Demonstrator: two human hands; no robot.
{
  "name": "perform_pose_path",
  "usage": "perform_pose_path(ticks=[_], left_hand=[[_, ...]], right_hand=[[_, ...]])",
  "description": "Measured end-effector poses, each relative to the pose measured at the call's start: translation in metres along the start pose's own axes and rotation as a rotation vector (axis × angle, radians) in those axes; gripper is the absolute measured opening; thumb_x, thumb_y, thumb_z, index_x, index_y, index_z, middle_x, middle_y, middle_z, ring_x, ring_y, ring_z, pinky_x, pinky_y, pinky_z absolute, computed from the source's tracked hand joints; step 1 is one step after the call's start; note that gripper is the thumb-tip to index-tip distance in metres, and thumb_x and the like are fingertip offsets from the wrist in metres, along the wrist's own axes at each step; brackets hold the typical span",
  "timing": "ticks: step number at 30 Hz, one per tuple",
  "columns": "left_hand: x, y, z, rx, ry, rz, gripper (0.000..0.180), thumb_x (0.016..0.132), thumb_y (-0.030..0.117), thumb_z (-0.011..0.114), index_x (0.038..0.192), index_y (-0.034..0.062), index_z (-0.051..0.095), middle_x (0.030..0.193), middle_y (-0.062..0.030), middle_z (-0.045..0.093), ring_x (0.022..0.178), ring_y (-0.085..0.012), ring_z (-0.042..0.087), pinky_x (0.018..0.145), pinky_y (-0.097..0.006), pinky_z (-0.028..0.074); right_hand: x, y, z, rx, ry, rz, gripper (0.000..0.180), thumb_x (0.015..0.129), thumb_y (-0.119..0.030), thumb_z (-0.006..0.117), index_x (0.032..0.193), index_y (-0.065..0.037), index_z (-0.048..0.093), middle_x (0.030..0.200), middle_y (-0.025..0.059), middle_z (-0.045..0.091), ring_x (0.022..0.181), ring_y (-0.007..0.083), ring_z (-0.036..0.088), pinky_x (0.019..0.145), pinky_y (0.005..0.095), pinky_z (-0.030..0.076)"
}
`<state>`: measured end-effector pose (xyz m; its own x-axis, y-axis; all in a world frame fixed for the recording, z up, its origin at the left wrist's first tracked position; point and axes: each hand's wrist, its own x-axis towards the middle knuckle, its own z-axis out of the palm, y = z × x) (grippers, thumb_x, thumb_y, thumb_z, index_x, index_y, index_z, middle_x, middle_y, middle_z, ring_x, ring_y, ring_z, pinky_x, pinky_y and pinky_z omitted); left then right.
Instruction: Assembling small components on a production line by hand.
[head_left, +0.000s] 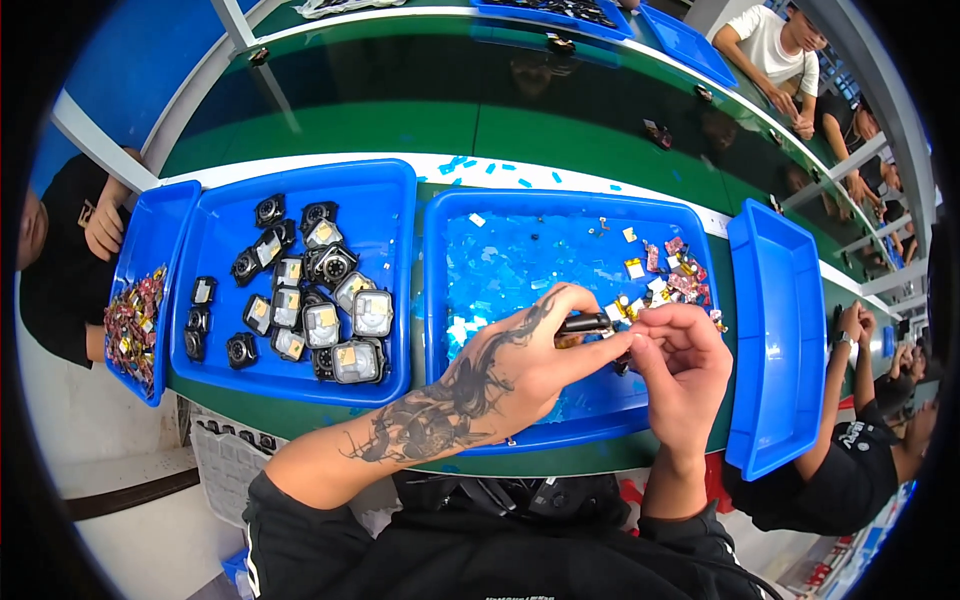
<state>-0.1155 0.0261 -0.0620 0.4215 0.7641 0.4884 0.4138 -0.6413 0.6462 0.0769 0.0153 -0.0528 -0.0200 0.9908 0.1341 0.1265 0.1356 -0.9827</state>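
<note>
Over the blue tray (pixel 437 300) in the middle, my left hand (pixel 540 350) is closed round a black smartwatch case (pixel 584 325), mostly hidden by my fingers. My right hand (pixel 688 365) is close by on the right, thumb and forefinger pinched together near my left fingertips. Whatever lies in that pinch is too small to make out. Beneath and beyond my hands, the tray holds many small blue film pieces (pixel 490 265) and a heap of small parts (pixel 675 275) in red, white and gold.
To the left, a blue tray (pixel 395 230) holds several opened smartwatch cases (pixel 320 325). A narrower tray (pixel 175 215) at far left contains small red parts. Another blue tray (pixel 785 330) stands at right. Behind runs a green conveyor belt (pixel 420 130). Co-workers (pixel 775 50) sit around.
</note>
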Motion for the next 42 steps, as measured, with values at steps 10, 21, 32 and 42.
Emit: perform_pose_path(ticks=[10,21,32,42], left_hand=[[0.004,0.007,-0.003,-0.069,0.034,-0.159,0.047,0.079,-0.012,0.058,0.116,0.0154,0.070,0.104,-0.0122,0.057,0.085,-0.0254,0.067,0.068,-0.031,0.056],[0.002,-0.005,0.001,-0.006,0.008,-0.041,0.046,0.076,-0.011,0.062,0.113,0.0153,0.071,0.105,-0.0123,0.057,0.089,-0.0254,0.066,0.072,-0.032,0.058],[0.009,0.005,-0.004,-0.882,-0.009,-0.583,0.053,0.090,-0.007,0.056,0.139,-0.0005,0.035,0.115,-0.0142,0.055,0.098,-0.0213,0.066,0.078,-0.029,0.061],[0.009,0.012,-0.002,-0.827,-0.027,-0.599,0.049,0.089,-0.008,0.057,0.133,0.0019,0.038,0.113,-0.0127,0.055,0.099,-0.0202,0.066,0.074,-0.026,0.061]], right_hand=[[-0.002,0.005,0.003,-0.175,0.042,-0.164,0.022,0.082,0.008,0.069,0.101,0.003,0.060,0.084,0.0080,0.069,0.078,0.0115,0.067,0.069,0.0212,0.053],[-0.002,0.007,0.000,-0.118,0.055,-0.148,0.018,0.083,0.007,0.068,0.096,0.002,0.057,0.082,0.0083,0.069,0.068,0.0068,0.063,0.058,0.0176,0.046],[-0.005,0.005,0.013,-0.112,0.148,-0.206,0.019,0.083,0.007,0.069,0.099,0.002,0.059,0.088,0.0126,0.072,0.071,0.0077,0.066,0.055,0.0163,0.045],[-0.002,0.006,0.021,-0.261,0.207,-0.405,0.019,0.081,0.008,0.071,0.097,0.002,0.062,0.087,0.0115,0.072,0.065,0.0064,0.064,0.050,0.0163,0.043]])
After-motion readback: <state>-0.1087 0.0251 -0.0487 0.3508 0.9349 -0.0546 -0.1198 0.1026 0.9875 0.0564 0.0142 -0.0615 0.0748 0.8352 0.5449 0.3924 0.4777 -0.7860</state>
